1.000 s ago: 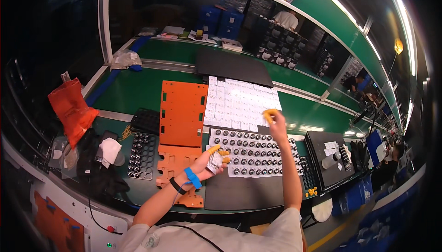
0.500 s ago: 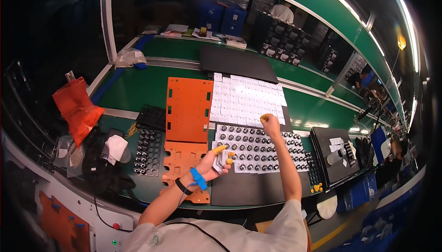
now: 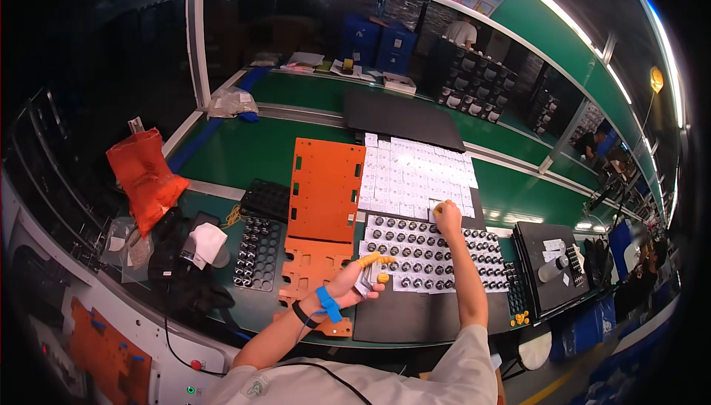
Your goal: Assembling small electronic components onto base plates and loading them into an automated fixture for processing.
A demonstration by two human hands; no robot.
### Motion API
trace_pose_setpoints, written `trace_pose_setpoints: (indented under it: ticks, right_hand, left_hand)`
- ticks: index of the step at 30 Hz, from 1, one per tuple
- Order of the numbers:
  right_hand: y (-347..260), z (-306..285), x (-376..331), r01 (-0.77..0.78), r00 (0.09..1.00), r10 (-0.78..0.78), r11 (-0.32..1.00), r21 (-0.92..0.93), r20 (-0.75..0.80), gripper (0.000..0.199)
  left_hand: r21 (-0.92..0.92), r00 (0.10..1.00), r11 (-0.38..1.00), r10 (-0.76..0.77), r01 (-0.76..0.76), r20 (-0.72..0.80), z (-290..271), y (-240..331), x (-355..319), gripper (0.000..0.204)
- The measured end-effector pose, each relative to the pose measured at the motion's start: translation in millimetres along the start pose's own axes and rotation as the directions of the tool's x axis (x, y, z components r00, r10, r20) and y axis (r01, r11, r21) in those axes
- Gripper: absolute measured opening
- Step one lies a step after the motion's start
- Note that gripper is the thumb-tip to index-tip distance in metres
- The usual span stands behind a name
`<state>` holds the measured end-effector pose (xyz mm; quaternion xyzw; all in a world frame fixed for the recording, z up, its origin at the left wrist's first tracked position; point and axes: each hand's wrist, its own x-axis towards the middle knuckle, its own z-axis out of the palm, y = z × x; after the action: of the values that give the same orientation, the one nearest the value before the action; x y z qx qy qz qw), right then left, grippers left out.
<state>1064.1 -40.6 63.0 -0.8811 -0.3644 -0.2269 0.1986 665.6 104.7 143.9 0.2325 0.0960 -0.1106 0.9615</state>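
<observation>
My left hand (image 3: 345, 288), with yellow finger cots and a blue wrist strap, is closed around a small stack of white paper slips (image 3: 363, 285) in front of the rows of parts. Further off, my right hand (image 3: 449, 223) pinches a white paper slip (image 3: 434, 205) at the near edge of a field of laid-out white slips (image 3: 400, 172). That slip is partly hidden by the fingers. Between and below the hands, several rows of small round black parts (image 3: 418, 253) stand on white slips on a black mat (image 3: 404, 320).
Left of the slips lies an orange board (image 3: 324, 190). Beside it are a black tray of round parts (image 3: 255, 260) and a red bag (image 3: 144, 175). At the right are yellow finger cots (image 3: 520, 319) and a clear bottle (image 3: 552, 269) on a black board. A black panel (image 3: 400, 118) lies behind.
My right hand has come down onto the near edge of the laid-out slips. My left hand keeps hold of the stack. The whole view has shifted slightly.
</observation>
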Motion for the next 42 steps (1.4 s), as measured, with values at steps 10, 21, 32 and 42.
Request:
trace_pose_setpoints:
  ticks: [10, 21, 32, 42]
  right_hand:
    - [-63, -70, 18, 0.129, 0.977, -0.061, 0.930, 0.343, -0.202, 0.006]
    - [-241, -202, -64, 0.239, 0.704, -0.520, 0.814, 0.529, 0.483, 0.032]
    - [-271, -207, -101, 0.105, 0.682, -0.523, 0.762, 0.639, 0.512, 0.029]
    - [-390, -121, -98, 0.110, 0.703, -0.601, 0.620, 0.777, 0.380, 0.024]
  left_hand:
    - [0.006, 0.999, 1.000, 0.015, -0.015, -0.049, -29, -11, 28, 0.048]
    - [-0.142, 0.998, 0.989, 0.035, -0.042, -0.054, -22, -6, 16, 0.040]
    - [-0.189, 0.990, 0.973, 0.138, -0.134, 0.006, -35, -15, -66, 0.035]
    - [0.141, 0.871, 0.906, 0.422, -0.398, -0.251, -66, -41, -212, 0.049]
